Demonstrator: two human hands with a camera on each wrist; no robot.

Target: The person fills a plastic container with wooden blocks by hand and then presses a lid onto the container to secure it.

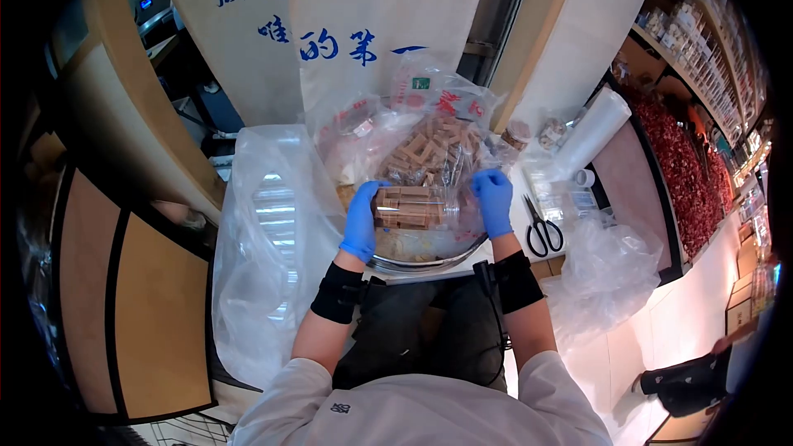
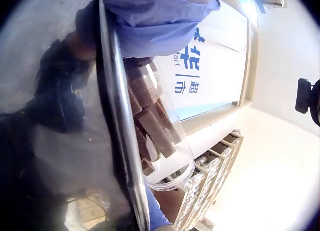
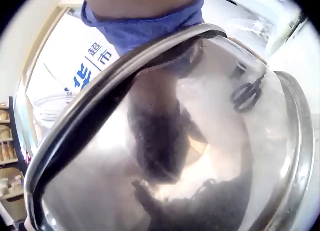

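Head: hand (image 1: pixel 361 219) grips jar (image 1: pixel 413 208); sign (image 1: pixel 382 16): "第一".

Got two blue-gloved hands (image 1: pixel 361 219) (image 1: pixel 494 202), one clear cylindrical plastic jar (image 1: pixel 417 208) between both sets of fingers, one round metal basin (image 1: pixel 429 267) under them, one pair of black-handled scissors (image 1: pixel 543 235) right of the right fingers, one big whitish plastic roll (image 1: pixel 591 134) further out, and brown rectangular blocks (image 1: pixel 431 149) past the fingertips, too jumbled to count tbh.

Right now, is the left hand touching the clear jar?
Touching. The head view shows the gloved left hand gripping one end of the clear jar, with no gap visible.
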